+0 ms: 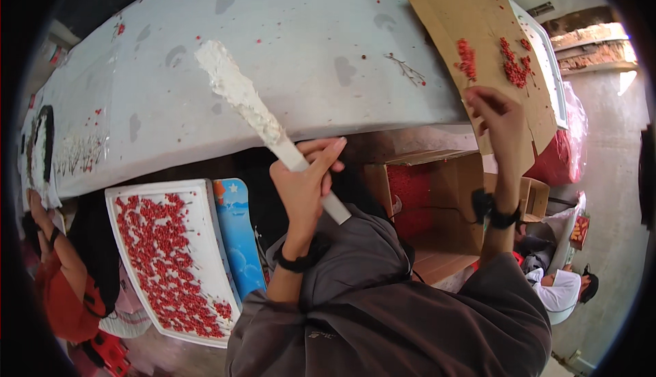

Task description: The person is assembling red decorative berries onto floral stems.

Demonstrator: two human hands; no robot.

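Observation:
My left hand [301, 184] is closed around a long flat white stick [294, 157]. Its upper part is thickly coated with lumpy white paste [236, 90], and its bare lower end points toward my lap. Over the edge of the brown cardboard sheet [444, 8], my right hand [497, 114] has its fingers pinched at the stem end of a small sprig of red berries [466, 59], slightly blurred. A larger bunch of red berry sprigs [516, 66] lies on the cardboard just beyond that hand.
A bare twig [406, 69] and scattered berries lie on the pale table [287, 28]. Left of my lap, a white foam tray [212, 267] holds many red berry sprigs beside a blue board [239, 226]. An open cardboard box [444, 247] stands below the table. Other people sit nearby.

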